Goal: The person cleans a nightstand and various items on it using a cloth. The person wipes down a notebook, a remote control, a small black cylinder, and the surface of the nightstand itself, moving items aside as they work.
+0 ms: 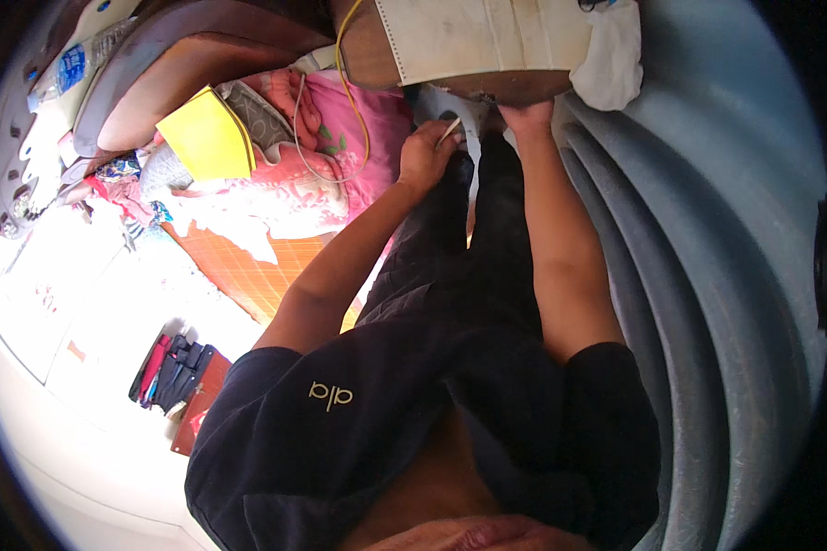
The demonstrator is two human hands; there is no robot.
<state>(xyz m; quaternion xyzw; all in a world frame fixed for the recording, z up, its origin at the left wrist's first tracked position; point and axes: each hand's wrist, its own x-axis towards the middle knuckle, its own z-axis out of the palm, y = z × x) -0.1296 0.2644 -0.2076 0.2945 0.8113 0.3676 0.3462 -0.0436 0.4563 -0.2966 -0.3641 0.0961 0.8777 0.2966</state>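
Note:
My left hand (427,155) is closed around a thin pale stick-like item (449,129), in front of my black trousers. What the stick is cannot be told. My right hand (529,116) reaches up to the near edge of a brown wooden tabletop (455,84); its fingers are hidden under that edge. On the tabletop lies a worn off-white sheet (482,38) with a row of small holes along one side. A white cloth (610,62) hangs over the right corner. A yellow cable (341,52) runs down at the left of the tabletop.
Pink floral bedding (358,138) and a yellow booklet or folder (210,138) lie to the left. A plastic bottle (72,69) is at the upper left. Blue-grey folds, perhaps a curtain (689,206), line the right side. Dark folded items (179,372) are in a case at the lower left.

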